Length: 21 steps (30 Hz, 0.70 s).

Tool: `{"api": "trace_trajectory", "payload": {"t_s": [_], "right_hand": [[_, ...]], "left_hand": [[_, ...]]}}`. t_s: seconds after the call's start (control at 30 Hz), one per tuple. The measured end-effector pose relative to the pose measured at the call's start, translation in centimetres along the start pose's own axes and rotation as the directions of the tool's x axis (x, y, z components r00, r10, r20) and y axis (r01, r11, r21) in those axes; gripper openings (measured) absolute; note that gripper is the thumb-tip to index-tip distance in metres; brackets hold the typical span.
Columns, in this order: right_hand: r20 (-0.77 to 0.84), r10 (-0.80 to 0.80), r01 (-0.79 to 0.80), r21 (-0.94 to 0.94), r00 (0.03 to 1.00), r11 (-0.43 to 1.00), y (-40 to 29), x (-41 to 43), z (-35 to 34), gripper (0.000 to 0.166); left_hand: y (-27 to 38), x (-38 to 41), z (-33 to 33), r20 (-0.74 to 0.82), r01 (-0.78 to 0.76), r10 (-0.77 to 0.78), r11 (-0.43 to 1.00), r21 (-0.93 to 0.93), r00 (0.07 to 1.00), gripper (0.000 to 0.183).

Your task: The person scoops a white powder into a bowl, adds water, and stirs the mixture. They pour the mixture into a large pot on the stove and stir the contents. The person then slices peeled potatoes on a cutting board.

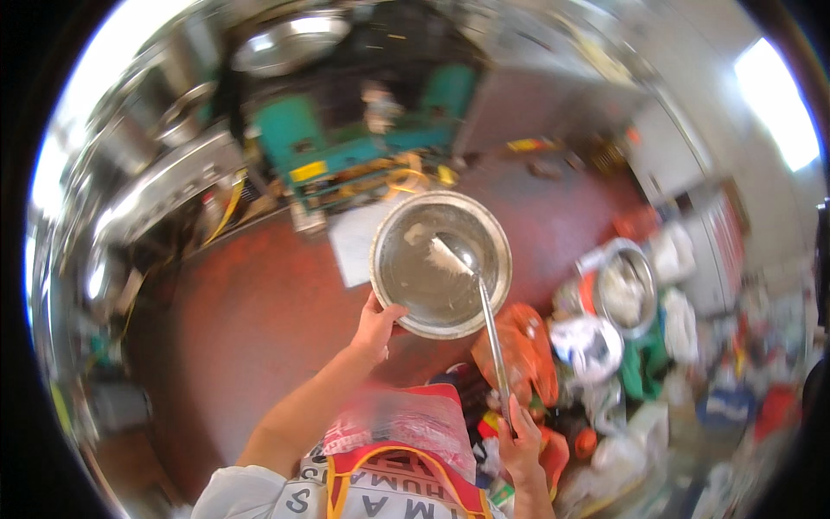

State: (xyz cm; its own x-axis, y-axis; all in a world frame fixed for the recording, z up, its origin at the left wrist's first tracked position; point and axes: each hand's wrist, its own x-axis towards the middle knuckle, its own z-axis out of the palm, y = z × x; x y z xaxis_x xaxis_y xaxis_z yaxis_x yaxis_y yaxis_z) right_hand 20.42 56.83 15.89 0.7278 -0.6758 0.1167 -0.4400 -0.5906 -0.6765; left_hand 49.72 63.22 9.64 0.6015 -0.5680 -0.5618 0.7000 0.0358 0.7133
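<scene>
My left hand (378, 327) grips the rim of a round metal basin (382, 285) at its lower left, thumb over the edge. The basin is held up in front of me over the floor. A pale residue and a whitish patch (447, 258) show on its inside. My right hand (521, 440) is closed around the handle end of a long metal ladle (494, 344). The ladle's bowl (462, 253) lies inside the basin, its handle crossing over the near rim.
A green metal stove stand (363, 149) is ahead, with a large metal pan (292, 45) beyond. A steel range (172, 185) lines the left. To the right are an orange plastic bag (519, 350), a white bucket (589, 347) and a metal pot (626, 285) with whitish contents. The floor (259, 311) is reddish.
</scene>
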Motion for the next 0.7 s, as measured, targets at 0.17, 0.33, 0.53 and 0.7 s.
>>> {"api": "trace_trajectory", "payload": {"t_s": [0.17, 0.33, 0.53, 0.7], "right_hand": [[0.186, -0.247, 0.239, 0.069, 0.951, 0.969, -9.1, 6.1, 8.8, 0.043], [0.352, -0.496, 0.453, 0.204, 0.794, 0.868, -17.5, 11.7, 18.5, 0.044], [0.768, -0.282, -0.247, 0.492, 0.575, 0.835, -28.7, 16.0, 30.6, 0.045], [0.941, -0.335, -0.764, 0.253, 0.052, 0.593, -41.7, 19.1, 41.5, 0.047]], "left_hand": [[6.6, -3.5, -15.1, -0.294, -0.175, 0.115, 0.967, -0.186, 0.949, 0.038], [10.9, -5.8, -27.5, -0.503, -0.435, 0.232, 0.836, -0.335, 0.833, 0.037], [17.6, -8.6, -37.8, -0.714, -0.561, 0.143, 0.728, -0.393, 0.685, 0.039], [23.0, -8.5, -49.6, -0.814, -0.679, 0.07, 0.596, -0.429, 0.577, 0.036]]}}
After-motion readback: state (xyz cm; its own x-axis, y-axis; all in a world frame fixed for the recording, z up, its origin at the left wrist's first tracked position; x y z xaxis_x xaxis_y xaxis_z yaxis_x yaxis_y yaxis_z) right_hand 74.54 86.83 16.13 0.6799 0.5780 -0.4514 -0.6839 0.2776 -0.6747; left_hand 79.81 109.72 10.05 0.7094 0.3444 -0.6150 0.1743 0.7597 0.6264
